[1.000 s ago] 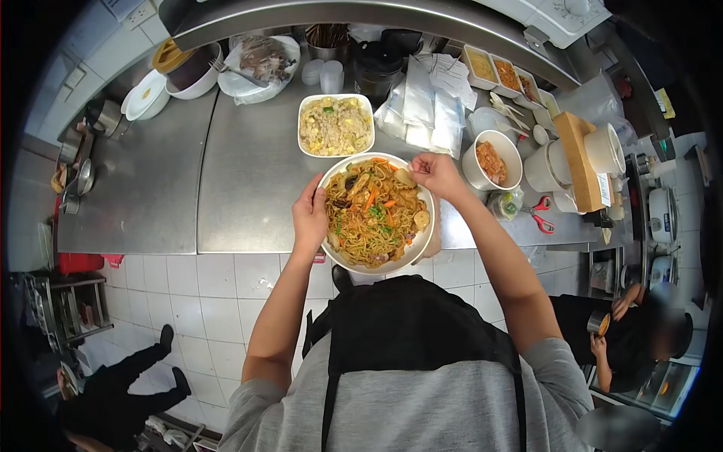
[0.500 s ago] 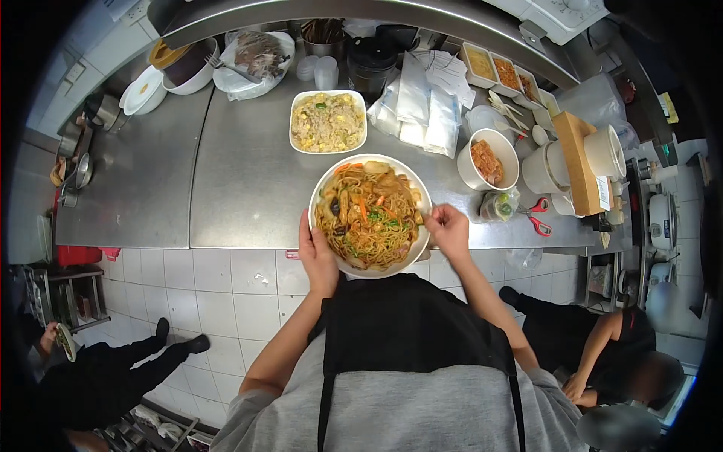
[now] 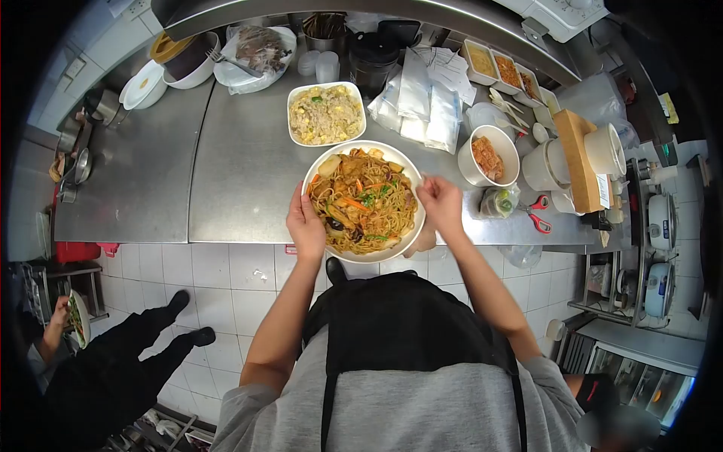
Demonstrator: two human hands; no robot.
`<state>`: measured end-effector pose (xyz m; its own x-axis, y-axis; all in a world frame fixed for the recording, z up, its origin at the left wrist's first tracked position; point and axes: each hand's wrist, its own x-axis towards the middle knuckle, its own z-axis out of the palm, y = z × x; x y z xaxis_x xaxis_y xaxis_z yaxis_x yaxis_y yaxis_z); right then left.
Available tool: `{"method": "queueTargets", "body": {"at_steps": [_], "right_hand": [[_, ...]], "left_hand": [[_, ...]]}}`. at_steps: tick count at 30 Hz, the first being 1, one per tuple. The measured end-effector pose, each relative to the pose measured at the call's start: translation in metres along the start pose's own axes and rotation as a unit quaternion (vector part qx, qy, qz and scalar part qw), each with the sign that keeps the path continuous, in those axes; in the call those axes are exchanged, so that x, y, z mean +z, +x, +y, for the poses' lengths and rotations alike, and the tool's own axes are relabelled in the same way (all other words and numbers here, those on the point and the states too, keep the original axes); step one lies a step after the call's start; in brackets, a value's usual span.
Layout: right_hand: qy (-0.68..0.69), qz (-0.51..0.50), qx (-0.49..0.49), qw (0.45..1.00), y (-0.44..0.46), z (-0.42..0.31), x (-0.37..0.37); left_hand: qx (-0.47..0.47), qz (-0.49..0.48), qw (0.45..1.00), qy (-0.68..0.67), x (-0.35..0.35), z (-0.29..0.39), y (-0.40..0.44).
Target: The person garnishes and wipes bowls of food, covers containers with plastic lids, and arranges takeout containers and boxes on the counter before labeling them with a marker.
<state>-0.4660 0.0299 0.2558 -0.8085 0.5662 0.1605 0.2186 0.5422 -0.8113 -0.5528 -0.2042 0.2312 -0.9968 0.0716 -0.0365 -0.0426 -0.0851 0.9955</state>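
Note:
A white round plate [image 3: 413, 167] is heaped with brown stir-fried noodles [image 3: 361, 200], carrot strips, dark mushroom and chopped green garnish. My left hand [image 3: 306, 228] supports the plate's left side, thumb along the rim and the other fingers partly hidden. At the right rim is my right hand [image 3: 442, 203], its fingers pinched together. Whatever sits in that pinch, if anything, is too small to make out. Just beyond the plate, a squarish white bowl of fried rice [image 3: 326, 114] rests on the steel counter [image 3: 248, 162].
Right of the plate stand a white bowl with reddish food [image 3: 488, 156], a small bagged container [image 3: 498, 202] and red-handled scissors [image 3: 540, 215]. Plastic packets [image 3: 429, 109] lie behind. A co-worker in black [image 3: 113, 361] is at left, holding a dish. Another person [image 3: 595, 395] is low right.
The plate has turned counterclockwise and shifted slightly left and away from me. My right hand has moved up along its rim. The co-worker at right has mostly passed behind my shoulder.

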Motion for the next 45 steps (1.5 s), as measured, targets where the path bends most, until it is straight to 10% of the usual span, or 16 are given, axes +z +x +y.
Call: {"method": "queueTargets", "body": {"at_steps": [11,15,19,22,29,34,37,39,45], "right_hand": [[0.431,0.013,0.384,0.817,-0.095,-0.03,-0.025],[0.48,-0.174,0.427,0.746,-0.101,-0.045,-0.034],[0.549,-0.227,0.315,0.74,-0.097,-0.069,-0.038],[0.52,-0.264,0.292,0.758,-0.092,-0.102,-0.056],[0.29,-0.247,0.395,0.836,-0.096,-0.019,-0.068],[0.502,-0.138,0.391,0.759,-0.092,0.001,-0.056],[0.507,-0.122,0.341,0.782,-0.085,0.011,-0.045],[0.472,-0.113,0.337,0.807,-0.079,0.02,-0.033],[0.462,-0.094,0.345,0.811,-0.07,0.017,-0.025]], "left_hand": [[-0.198,0.031,0.937,-0.286,0.071,0.022,-0.077],[-0.29,-0.165,0.933,-0.136,0.058,0.043,-0.081],[-0.424,-0.398,0.809,-0.09,0.034,0.069,-0.085],[-0.193,-0.494,0.847,-0.04,0.005,0.056,-0.083],[0.079,-0.165,0.979,0.087,-0.028,0.125,-0.008],[0.277,-0.353,0.773,0.448,-0.063,0.08,0.018],[0.166,-0.274,0.895,0.311,-0.088,0.058,0.021],[-0.136,-0.14,0.975,-0.104,-0.102,0.047,0.031],[-0.205,-0.097,0.923,-0.312,-0.124,0.002,0.078]]}}
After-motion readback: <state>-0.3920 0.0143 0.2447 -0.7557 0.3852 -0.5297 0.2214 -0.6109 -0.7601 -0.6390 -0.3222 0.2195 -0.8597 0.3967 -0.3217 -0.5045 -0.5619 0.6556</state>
